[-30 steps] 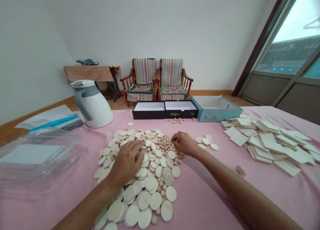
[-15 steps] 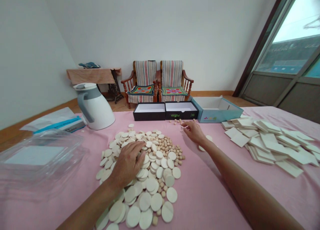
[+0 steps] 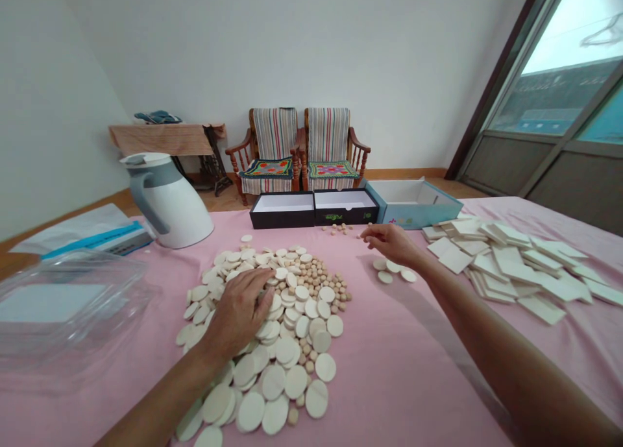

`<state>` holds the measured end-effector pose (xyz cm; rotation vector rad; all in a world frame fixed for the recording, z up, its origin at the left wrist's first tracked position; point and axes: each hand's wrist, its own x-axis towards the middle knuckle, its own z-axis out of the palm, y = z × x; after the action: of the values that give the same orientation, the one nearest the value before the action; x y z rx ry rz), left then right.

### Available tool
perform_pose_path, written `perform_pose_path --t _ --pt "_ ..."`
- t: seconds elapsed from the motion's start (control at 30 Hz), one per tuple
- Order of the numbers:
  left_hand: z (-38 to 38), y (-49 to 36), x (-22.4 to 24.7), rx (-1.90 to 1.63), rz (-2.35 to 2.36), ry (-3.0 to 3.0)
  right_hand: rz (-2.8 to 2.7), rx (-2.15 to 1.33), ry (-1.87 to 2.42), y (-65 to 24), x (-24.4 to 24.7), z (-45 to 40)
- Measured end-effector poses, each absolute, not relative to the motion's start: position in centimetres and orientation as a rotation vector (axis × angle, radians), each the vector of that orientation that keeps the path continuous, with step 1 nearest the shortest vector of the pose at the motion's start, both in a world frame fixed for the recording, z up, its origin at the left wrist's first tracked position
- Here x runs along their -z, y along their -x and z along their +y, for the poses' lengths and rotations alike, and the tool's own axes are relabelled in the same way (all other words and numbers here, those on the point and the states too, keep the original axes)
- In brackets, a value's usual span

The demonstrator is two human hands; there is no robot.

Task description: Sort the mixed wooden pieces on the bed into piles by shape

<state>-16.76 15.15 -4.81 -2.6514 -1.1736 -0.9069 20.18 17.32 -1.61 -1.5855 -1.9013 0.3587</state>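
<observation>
My left hand (image 3: 241, 307) lies over a big pile of pale round wooden discs (image 3: 285, 350), fingers stretched forward and thumb apart. Small wooden cubes (image 3: 316, 275) are mixed in along the pile's right side. Raised a little above the pink cloth is my right hand (image 3: 392, 242), its fingers loosely bent and apart. I see nothing held in it. By its fingertips and to their left, several loose cubes (image 3: 337, 228) lie in front of the black boxes. Just below this hand is a small group of discs (image 3: 385, 277).
Two open black boxes (image 3: 283, 220) and a light blue box (image 3: 421, 217) line the back edge. Square wooden tiles (image 3: 516, 265) are heaped at right. On the left stand a white jug (image 3: 182, 217) and a clear plastic container (image 3: 131, 285). Pink cloth (image 3: 399, 375) covers the table.
My right hand has moved right and slightly up from the loose cubes, uncovering more of the small disc group. The left hand stays on the pile. The view has shifted slightly.
</observation>
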Motion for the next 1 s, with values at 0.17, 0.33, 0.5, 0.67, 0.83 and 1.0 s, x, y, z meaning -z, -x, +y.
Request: perform_pose_path --t 0.17,0.33,0.5,0.67,0.83,1.0 --pt "15.2 16.8 4.9 0.902 -1.193 2.652 -1.947 -0.437 1.571 -21.3 2.0 16.1" --pt "15.2 16.7 4.8 0.893 -1.200 2.653 -1.987 -0.477 1.626 -22.0 1.2 15.4" --pt "15.3 16.8 4.8 0.888 -1.186 2.653 -1.995 -0.385 1.668 -22.7 -1.2 15.0" --pt "15.5 16.9 5.0 0.888 -1.186 2.660 -2.067 -0.409 1.613 -20.7 -2.3 14.3" --pt "15.2 16.9 4.9 0.881 -1.198 2.650 -2.335 -0.575 1.497 -15.9 -0.5 12.7" --pt "15.1 16.8 4.7 0.901 -1.196 2.639 -2.438 -0.513 1.524 -12.6 0.8 11.2"
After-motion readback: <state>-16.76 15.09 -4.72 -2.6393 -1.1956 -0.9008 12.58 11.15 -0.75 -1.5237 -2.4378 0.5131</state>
